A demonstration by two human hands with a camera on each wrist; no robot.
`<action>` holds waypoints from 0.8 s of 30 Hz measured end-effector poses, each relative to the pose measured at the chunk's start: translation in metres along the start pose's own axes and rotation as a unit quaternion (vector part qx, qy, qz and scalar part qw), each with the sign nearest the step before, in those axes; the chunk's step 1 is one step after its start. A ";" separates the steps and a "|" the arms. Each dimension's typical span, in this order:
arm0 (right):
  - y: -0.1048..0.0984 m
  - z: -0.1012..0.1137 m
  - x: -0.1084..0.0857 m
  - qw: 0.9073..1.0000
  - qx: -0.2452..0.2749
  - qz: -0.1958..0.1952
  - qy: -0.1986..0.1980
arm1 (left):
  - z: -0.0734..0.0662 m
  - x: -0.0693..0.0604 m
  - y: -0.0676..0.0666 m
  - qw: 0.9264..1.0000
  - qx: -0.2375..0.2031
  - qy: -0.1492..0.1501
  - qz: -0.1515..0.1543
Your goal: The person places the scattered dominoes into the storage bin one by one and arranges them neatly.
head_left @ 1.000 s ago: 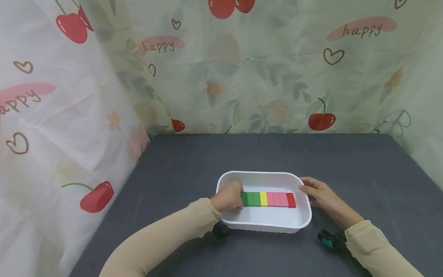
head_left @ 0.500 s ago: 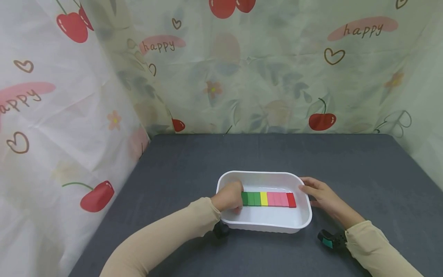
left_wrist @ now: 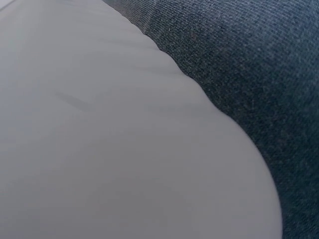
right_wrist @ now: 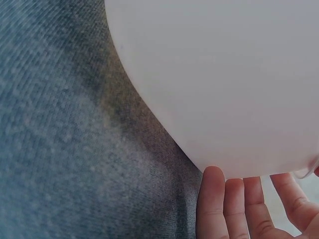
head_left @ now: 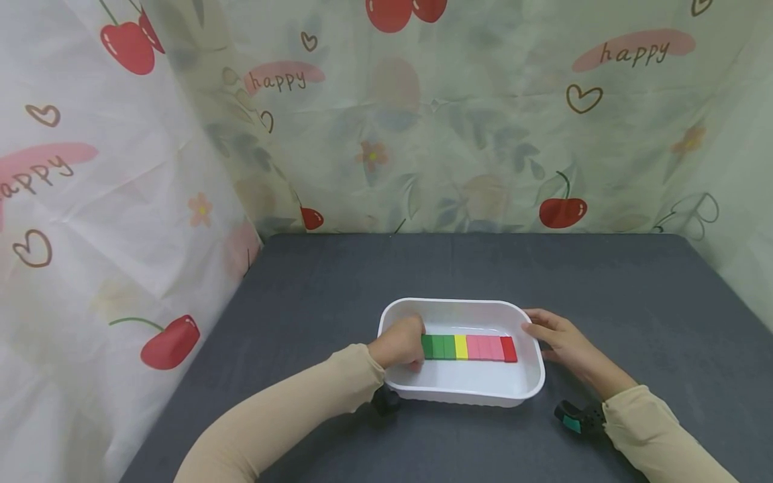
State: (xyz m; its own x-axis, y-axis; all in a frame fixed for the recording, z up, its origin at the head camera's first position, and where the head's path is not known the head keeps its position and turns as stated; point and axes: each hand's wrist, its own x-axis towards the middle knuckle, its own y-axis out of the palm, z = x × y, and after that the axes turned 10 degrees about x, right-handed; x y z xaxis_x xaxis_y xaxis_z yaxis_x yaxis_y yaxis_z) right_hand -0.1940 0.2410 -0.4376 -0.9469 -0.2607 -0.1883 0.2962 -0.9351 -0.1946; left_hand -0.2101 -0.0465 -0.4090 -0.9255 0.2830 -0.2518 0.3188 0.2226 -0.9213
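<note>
A white plastic tray [head_left: 465,396] with rounded corners stands on the table in the head view. Inside it lies a straight row of flat coloured blocks: green blocks [head_left: 443,347] at the left, a yellow block [head_left: 461,347], pink blocks [head_left: 485,347], and a red block [head_left: 508,349] at the right end. My left hand [head_left: 400,343] reaches over the left rim, bent fingers down at the row's green end; the fingertips are hidden. My right hand [head_left: 558,339] grips the right end, thumb over the rim, fingers [right_wrist: 213,199] against the outer wall.
Dark grey cloth covers the table [head_left: 338,282]. A printed curtain [head_left: 435,154] rises behind its back edge, with white printed cloth [head_left: 121,268] on the left. A dark wrist device [head_left: 578,417] sits under my right sleeve. The tray's wall [left_wrist: 124,139] fills much of the left wrist view.
</note>
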 end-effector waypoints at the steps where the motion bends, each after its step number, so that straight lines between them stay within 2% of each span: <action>1: 0.000 0.000 0.000 1.000 0.000 -0.001 0.001 | 0.000 0.000 0.000 1.000 0.001 0.001 -0.001; 8: -0.001 0.000 0.000 1.000 0.005 -0.001 0.000 | -0.001 0.001 0.001 1.000 -0.002 -0.002 0.001; 18: 0.000 -0.002 0.001 1.000 -0.003 0.000 0.001 | -0.001 -0.002 -0.005 1.000 0.002 0.005 0.004; 21: 0.000 -0.001 0.001 1.000 -0.004 0.000 0.003 | -0.001 -0.003 -0.008 1.000 -0.009 0.005 0.006; 24: -0.001 0.000 0.001 1.000 -0.003 -0.001 0.006 | -0.001 -0.004 -0.012 0.999 -0.047 -0.004 0.021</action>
State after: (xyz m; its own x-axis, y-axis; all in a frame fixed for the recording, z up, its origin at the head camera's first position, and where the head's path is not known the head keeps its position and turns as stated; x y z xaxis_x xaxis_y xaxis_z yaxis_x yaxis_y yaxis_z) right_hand -0.1955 0.2413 -0.4378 -0.9457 -0.2565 -0.1995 0.2956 -0.9341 -0.2002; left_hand -0.2096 -0.0491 -0.3969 -0.9120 0.2875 -0.2925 0.3754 0.2978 -0.8777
